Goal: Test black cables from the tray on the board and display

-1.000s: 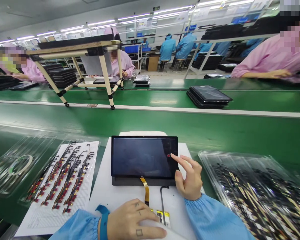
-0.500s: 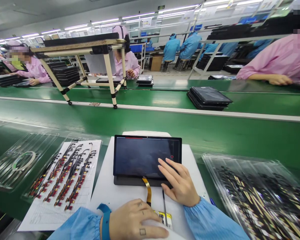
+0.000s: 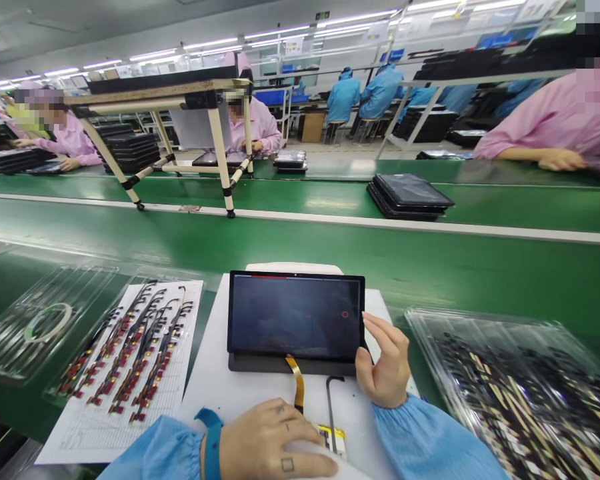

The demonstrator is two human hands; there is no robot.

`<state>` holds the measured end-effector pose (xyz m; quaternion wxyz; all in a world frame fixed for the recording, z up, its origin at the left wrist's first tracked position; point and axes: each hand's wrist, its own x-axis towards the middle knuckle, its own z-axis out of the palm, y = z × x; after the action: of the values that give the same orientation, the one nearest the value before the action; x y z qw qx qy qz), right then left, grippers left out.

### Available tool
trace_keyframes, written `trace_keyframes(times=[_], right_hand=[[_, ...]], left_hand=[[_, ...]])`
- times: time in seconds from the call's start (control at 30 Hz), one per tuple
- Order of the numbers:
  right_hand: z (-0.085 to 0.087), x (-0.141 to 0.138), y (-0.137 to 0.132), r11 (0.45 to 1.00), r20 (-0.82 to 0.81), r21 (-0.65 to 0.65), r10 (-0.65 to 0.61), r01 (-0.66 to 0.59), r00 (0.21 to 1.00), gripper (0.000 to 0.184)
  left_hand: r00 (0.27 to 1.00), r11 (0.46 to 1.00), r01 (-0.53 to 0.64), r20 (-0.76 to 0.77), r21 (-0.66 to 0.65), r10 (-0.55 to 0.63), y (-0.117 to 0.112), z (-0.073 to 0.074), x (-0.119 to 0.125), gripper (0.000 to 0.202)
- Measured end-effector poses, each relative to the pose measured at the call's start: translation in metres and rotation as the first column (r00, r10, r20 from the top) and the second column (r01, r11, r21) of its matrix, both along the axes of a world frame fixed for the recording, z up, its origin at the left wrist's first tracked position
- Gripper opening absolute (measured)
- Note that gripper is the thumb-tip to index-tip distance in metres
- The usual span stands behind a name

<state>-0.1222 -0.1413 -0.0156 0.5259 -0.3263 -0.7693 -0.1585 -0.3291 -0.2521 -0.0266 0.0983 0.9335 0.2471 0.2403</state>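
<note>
A tablet screen (image 3: 295, 317), dark with a small red dot, leans on a dark grey base (image 3: 260, 363) in front of me. My right hand (image 3: 386, 363) has its bent fingers and thumb at the screen's right edge. Below, an orange flex cable (image 3: 297, 381) runs down from the screen. A thin black strip (image 3: 329, 407) lies near a battery with yellow tape (image 3: 333, 437). At the bottom, my left hand (image 3: 273, 443) grips a smooth white piece (image 3: 300, 448) between thumb and fingers; most of that piece is out of frame or covered.
On the left, flex cables with red parts (image 3: 145, 353) lie on printed paper beside a clear tray (image 3: 10, 333) holding a tape ring. A clear tray of cables (image 3: 520, 393) sits right. Across the green belt (image 3: 280, 233) are stacked black tablets (image 3: 410, 195), a rack and co-workers.
My right hand has moved from over the screen's face to its right edge, fingers now bent. The black strip's hooked top is uncovered. The tablet stack across the belt has shifted left.
</note>
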Motion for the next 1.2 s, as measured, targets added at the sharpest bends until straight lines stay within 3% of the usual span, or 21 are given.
trace_keyframes(times=[0.17, 0.47, 0.9, 1.2], right_hand=[[-0.004, 0.001, 0.001, 1.0, -0.072, -0.023, -0.011, 0.009, 0.997, 0.047], [-0.018, 0.009, 0.003, 0.994, -0.159, -0.101, -0.055, 0.039, 0.986, 0.043], [-0.011, 0.003, 0.001, 0.988, -0.203, -0.136, -0.099, 0.072, 0.974, 0.039], [0.0, -0.002, -0.002, 0.99, -0.174, -0.125, -0.08, 0.059, 0.981, 0.037]], left_hand=[[1.0, 1.0, -0.015, 0.0, 0.002, 0.015, -0.001, 0.001, 0.001, 0.022], [0.99, 1.0, 0.014, 0.143, 0.004, -0.015, 0.001, -0.002, 0.001, 0.024], [0.988, 0.998, 0.054, 0.143, 0.037, -0.058, 0.005, 0.005, -0.002, 0.023], [0.979, 0.996, 0.026, 0.2, 0.088, -0.043, 0.009, 0.023, 0.003, 0.033]])
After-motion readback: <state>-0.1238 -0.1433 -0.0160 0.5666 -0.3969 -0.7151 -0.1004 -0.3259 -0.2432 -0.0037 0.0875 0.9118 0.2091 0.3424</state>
